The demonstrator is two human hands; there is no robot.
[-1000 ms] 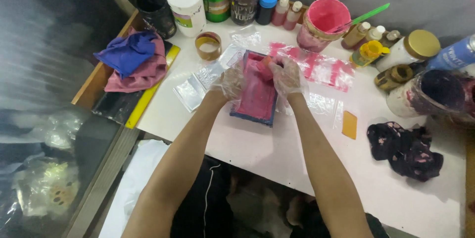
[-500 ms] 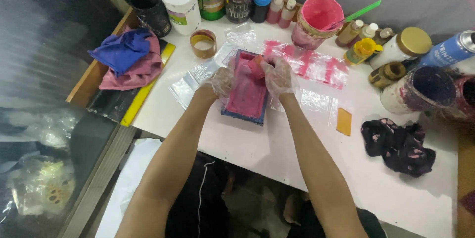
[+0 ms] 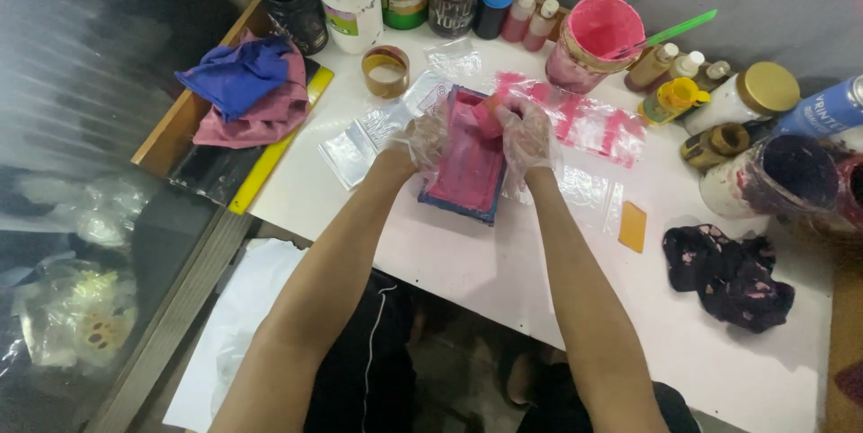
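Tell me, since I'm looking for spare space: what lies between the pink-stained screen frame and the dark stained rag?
In the head view, between the screen frame and the rag lie clear plastic bags and a small orange scraper card on the white table.

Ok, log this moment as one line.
left hand: gloved, on pink screen frame | right hand: gloved, gripping a small pink tool at frame top | frame: flat on white table

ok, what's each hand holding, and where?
Both gloved: left hand on the pink-stained frame at its left edge; right hand presses a small pink piece near its top.
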